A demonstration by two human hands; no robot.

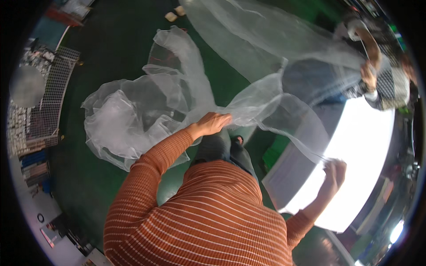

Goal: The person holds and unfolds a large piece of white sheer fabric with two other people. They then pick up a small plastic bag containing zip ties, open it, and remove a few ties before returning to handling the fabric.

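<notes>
A long piece of sheer white fabric (262, 104) stretches between my two hands. My left hand (212, 123) is closed around a gathered part of it in front of my legs. Off to the right, my right hand (333, 172) pinches an edge of the cloth beside a bright white light table. Left of my left hand the fabric hangs in a loose, crumpled heap over the dark green floor. Another stretch of sheer fabric (248, 31) spreads across the top toward a co-worker (377, 71), whose hands are raised near it.
The brightly lit table (355, 164) stands at my right, close to the co-worker. A wire mesh rack (57, 88) holding many small items is at the far left. Blue bins (34, 160) sit below it. Two small pale blocks (171, 17) lie on the green floor (106, 40) ahead.
</notes>
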